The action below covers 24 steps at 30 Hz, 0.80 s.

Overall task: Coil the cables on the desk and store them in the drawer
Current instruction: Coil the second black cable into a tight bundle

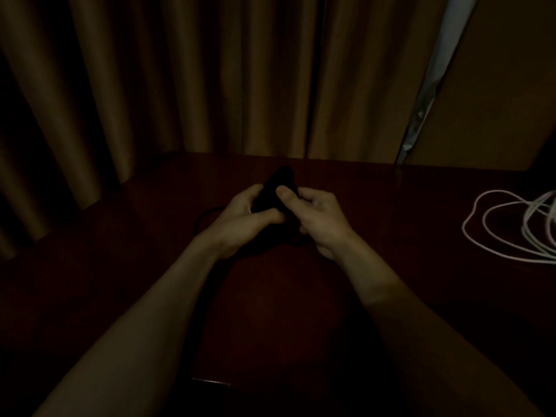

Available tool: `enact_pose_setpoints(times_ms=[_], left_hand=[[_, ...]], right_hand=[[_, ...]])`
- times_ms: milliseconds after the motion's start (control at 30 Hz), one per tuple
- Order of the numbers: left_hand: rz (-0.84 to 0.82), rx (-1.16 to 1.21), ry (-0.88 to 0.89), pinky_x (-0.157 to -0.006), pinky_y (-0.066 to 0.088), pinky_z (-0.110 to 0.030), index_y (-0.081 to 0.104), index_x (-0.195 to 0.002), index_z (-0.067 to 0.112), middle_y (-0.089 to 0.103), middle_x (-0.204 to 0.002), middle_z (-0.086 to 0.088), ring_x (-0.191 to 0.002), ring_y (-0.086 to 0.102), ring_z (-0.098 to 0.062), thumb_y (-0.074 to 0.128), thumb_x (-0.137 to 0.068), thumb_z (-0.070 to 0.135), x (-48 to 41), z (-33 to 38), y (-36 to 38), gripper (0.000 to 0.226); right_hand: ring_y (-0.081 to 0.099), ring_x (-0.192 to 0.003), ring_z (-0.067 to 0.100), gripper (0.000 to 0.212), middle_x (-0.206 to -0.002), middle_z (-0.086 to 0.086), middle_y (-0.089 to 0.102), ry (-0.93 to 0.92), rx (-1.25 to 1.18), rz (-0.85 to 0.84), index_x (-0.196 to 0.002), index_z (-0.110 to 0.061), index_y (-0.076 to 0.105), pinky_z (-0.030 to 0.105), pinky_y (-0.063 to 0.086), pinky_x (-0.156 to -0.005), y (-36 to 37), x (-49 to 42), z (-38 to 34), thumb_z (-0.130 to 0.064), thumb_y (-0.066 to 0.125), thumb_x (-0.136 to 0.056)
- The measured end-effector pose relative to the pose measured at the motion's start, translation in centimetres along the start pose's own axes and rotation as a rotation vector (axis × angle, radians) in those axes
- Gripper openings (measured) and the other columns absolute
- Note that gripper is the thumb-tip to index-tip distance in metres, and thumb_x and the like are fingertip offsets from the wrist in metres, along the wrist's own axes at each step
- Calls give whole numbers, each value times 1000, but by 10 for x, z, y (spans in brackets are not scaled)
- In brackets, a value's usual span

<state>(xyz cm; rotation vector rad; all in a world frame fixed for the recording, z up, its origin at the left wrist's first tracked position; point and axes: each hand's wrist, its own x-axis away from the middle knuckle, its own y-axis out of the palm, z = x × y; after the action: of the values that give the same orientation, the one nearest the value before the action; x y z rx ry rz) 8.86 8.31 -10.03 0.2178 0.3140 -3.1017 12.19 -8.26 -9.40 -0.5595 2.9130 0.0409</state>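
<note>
Bare forearms stretch over a dark worktop (391,206). The left hand (240,218) and right hand (319,221) curl their fingers around a black cable bundle (279,182). A white cable (535,236) lies loosely looped at right, brown curtains (180,85) behind.

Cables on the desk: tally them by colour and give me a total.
black cable: 1, gripped by the left hand and right hand
white cable: 1 loose tangle at the right; strands too blurred to separate
Total: 2
</note>
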Motion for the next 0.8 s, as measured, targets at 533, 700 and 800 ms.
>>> enact_pose_setpoints(times_ms=[533, 700, 800], left_hand=[[299, -183, 106, -72, 63, -35, 46, -113, 18, 64, -109, -4, -92, 69, -15, 89, -77, 17, -4, -5, 8, 57], [-11, 63, -7, -85, 60, -32, 57, -133, 19, 71, -118, -5, -107, 72, -22, 77, -78, 25, -4, -2, 0, 58], [-141, 201, -26, -95, 60, -44, 58, -137, 15, 72, -121, -12, -111, 72, -31, 73, -90, 14, -4, 0, -3, 49]], right_hand=[[71, -87, 6, 47, -108, -3, 75, 109, 107, -74, -127, -15, 68, 13, 50, -64, 12, -3, -4, -51, 64, -98], [76, -90, 13, 35, -106, 6, 79, 30, 53, -83, -120, -11, 72, 17, 55, -66, 4, -2, -6, -38, 67, -99], [74, -80, 6, 34, -97, -2, 79, 16, 42, -71, -120, -14, 74, 14, 51, -60, -4, 1, -9, -39, 66, -99]])
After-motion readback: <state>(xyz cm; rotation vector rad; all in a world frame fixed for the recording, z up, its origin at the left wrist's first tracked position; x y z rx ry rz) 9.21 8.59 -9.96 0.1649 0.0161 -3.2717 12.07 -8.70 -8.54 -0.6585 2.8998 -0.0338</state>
